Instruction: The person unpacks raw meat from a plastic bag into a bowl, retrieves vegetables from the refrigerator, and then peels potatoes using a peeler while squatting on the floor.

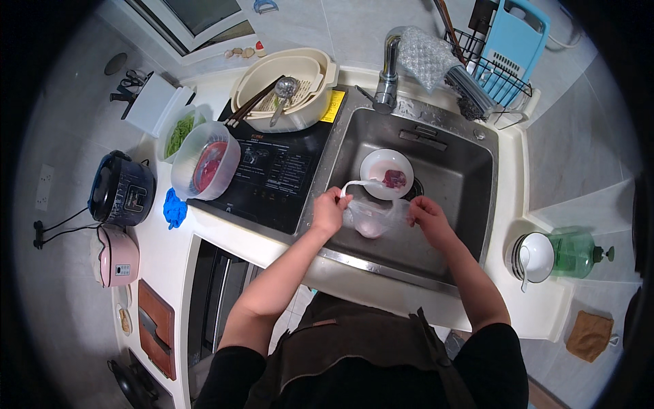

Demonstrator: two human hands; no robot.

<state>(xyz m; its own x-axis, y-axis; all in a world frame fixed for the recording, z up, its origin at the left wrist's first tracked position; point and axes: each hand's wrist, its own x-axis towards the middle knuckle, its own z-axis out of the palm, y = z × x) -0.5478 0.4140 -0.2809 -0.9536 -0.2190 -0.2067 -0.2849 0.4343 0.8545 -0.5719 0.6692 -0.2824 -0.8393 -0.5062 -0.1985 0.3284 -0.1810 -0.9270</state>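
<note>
A clear plastic bag (370, 220) with something pinkish sagging in its bottom hangs over the near part of the steel sink (452, 214). My left hand (328, 210) pinches one side of its top, where a whitish twisted strip of the plastic stretches across. The opposite side is gripped by the fingers of my right hand (428, 217). Just beyond the bag, a white bowl (373, 159) in the sink holds pinkish liquid and a dark red piece of meat (394, 179). Part of the drain (416, 189) shows beside the bowl.
Behind the sink stands a chrome faucet (387, 84). Left of it, an induction cooktop (276, 174) bears a beige colander (306, 64) with chopsticks and a skimmer. A plastic tub (232, 158) contains red meat. Stacked bowls (540, 255) and a green pump bottle (572, 253) are at right.
</note>
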